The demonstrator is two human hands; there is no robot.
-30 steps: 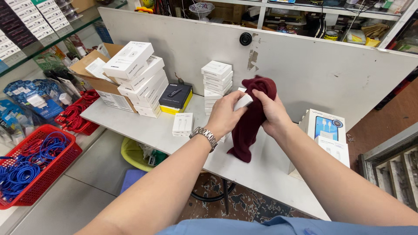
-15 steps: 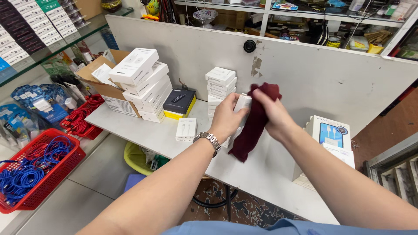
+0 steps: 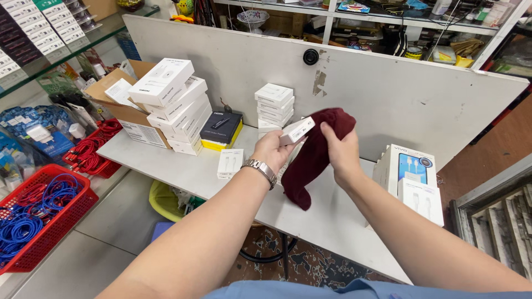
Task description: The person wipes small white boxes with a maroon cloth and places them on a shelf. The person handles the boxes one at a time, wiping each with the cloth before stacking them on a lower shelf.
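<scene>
The small white box [image 3: 297, 130] is sitting in the left hand [image 3: 271, 150], up above the white bench [image 3: 332, 221]. Its long side is tilting up toward the right. The right hand [image 3: 341, 155] is squeezing a dark red cloth [image 3: 316, 158] against the box, and the cloth is hanging down.

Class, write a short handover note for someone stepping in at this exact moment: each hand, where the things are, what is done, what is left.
Left hand: holds a small white box above the table.
Right hand: grips a dark red cloth pressed against the box, its tail hanging down.
Nearby: a stack of white boxes behind the hands, one flat white box lying on the table.
Done: box picked up, cloth on it.
Left: it cannot be told how much of the box has been wiped; it is not yet set down.
</scene>
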